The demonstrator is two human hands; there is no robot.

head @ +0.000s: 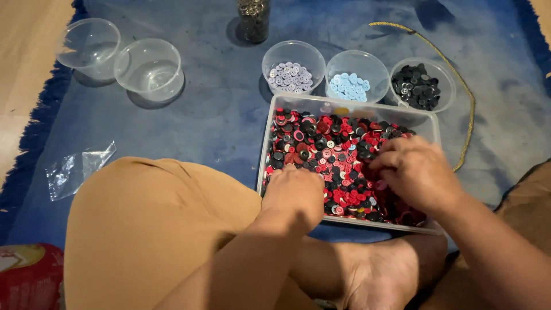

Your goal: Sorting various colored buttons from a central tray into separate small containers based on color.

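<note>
A clear rectangular tray [270,129] on the blue cloth holds a heap of red, black and pink buttons [327,146]. My left hand [294,194] rests curled on the tray's near-left edge, fingers down among the buttons. My right hand [414,171] lies in the tray's right half, fingers bent into the pile; whether either hand pinches a button is hidden. Behind the tray stand three round clear bowls: one with lilac-grey buttons [291,77], one with light blue buttons [349,86], one with black buttons [417,87].
Two empty clear bowls [148,69] [87,46] sit at the far left. A dark jar [253,20] stands at the back. A gold cord [459,86] loops at the right. A small plastic bag [77,169] lies left. My knee [149,229] and foot [376,275] are in front.
</note>
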